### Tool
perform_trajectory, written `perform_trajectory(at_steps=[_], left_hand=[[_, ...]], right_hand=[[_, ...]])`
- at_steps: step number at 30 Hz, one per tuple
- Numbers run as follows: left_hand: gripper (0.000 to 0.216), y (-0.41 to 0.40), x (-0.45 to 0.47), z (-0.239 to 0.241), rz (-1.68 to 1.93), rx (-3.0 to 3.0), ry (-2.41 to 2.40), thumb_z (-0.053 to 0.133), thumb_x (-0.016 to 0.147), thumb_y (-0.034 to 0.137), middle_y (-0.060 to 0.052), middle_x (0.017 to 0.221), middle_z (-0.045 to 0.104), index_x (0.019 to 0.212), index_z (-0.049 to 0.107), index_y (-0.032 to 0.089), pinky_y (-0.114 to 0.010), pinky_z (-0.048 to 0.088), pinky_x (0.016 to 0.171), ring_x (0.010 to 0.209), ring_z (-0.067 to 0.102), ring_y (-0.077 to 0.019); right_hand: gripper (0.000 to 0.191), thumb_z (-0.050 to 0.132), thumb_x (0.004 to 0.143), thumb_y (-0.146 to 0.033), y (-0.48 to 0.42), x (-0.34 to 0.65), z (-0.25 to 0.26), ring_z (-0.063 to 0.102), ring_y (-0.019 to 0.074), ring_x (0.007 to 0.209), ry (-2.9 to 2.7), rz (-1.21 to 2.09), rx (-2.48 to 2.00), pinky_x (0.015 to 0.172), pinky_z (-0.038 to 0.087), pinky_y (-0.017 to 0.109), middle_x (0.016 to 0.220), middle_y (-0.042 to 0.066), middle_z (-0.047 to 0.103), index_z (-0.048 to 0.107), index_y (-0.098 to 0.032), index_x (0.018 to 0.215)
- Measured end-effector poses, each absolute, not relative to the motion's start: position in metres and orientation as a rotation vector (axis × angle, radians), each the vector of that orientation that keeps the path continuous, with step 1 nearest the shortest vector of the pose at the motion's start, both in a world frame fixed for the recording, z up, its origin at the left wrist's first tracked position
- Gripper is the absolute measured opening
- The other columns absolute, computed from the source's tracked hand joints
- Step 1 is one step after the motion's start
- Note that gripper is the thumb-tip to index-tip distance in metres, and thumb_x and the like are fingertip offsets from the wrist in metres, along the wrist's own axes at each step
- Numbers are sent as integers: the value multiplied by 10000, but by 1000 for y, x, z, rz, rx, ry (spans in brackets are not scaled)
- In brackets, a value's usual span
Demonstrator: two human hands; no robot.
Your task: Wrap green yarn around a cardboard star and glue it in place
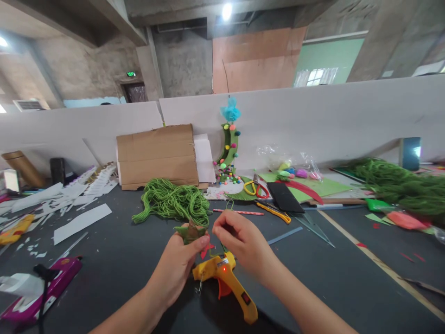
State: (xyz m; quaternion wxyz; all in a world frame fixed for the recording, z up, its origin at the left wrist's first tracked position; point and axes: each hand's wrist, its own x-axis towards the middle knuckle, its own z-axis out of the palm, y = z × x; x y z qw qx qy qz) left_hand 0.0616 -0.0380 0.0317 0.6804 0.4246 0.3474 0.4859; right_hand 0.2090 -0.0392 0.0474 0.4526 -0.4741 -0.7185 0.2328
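hands [181,260]: 2 | glue guns [225,283]: 2 | scissors [255,188]: 1 | cardboard [156,155]: 1

From my feed I see bare concrete walls [181,60] and beams, a ceiling lamp [226,11] glaring overhead. A low white partition [330,120] backs the dark table [114,260]; beyond it, a window [315,77] sits in a green wall [333,54].

My left grip [181,260] covers the lower half of the green star-shaped piece [190,230], so I cannot tell what its underside looks like. The thread [227,204] pinched in my right grip [239,241] is too thin to follow. Both my forearms run off the bottom edge. The pink glue gun [41,290] at the surface's near left corner is cut off, and the green yarn heap [399,185] at the right edge is blurred.
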Motion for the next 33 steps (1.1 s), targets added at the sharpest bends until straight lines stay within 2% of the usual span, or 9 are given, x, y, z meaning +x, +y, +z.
perform_trajectory(at_steps=[3,6,9,12,15,20,25,30,33], left_hand=[[206,-31,56,30,1134,1100,883,716,659,199,16,708,608,827,597,181,-207,416,634,661,542,-122],[246,-26,53,29,1109,1184,945,733,616,171,35,636,576,801,570,183,-211,406,572,565,499,-112],[248,-24,53,27,1120,1303,991,733,594,149,32,654,550,756,550,189,-218,406,551,555,481,-114],[228,-23,52,24,1214,1453,1019,726,612,159,-5,799,553,735,537,195,-235,427,637,684,514,-138],[234,-22,47,22,1233,1490,1079,726,620,190,-11,848,549,718,514,198,-236,424,649,706,518,-139],[221,-18,38,23,1071,1387,1059,689,673,219,17,747,556,783,498,197,-230,410,617,648,523,-126],[219,-17,37,18,1007,1285,1010,698,673,227,42,655,525,777,510,184,-212,373,557,595,479,-112],[175,-19,39,14,1014,1185,945,701,689,238,36,662,525,742,549,168,-197,357,546,602,461,-101],[135,-18,39,14,1022,999,846,682,725,251,20,666,549,736,589,153,-192,382,598,626,472,-98]], right_hand=[[161,494,813,-240,-37,210,50,515,117,524,-1762,905,-1179,480,428,227,574,-20,550,593,-172,706],[151,513,800,-237,-37,209,50,550,118,546,-1721,1097,-1184,514,455,237,613,-2,605,638,-164,758],[72,586,708,-161,-37,206,49,532,126,566,-1682,1066,-1238,506,425,236,629,-1,600,656,-177,700],[98,602,650,-110,-37,204,46,498,122,581,-1653,947,-1277,511,388,229,610,-18,554,607,-179,581],[100,569,717,-179,-36,203,44,483,104,529,-1524,1080,-1278,502,390,221,564,-41,520,577,-177,617],[136,564,765,-252,-34,201,43,544,107,549,-1435,1292,-1215,559,445,231,615,-18,586,638,-166,691],[99,573,742,-190,-36,195,40,543,117,565,-1606,1118,-1235,525,436,235,684,0,583,662,-172,701],[141,525,787,-171,-41,189,35,483,129,631,-1718,744,-1234,566,385,239,666,-18,522,532,-191,648],[183,415,850,-211,-42,191,34,448,128,594,-1589,945,-1189,551,385,241,630,-29,458,451,-207,671]])
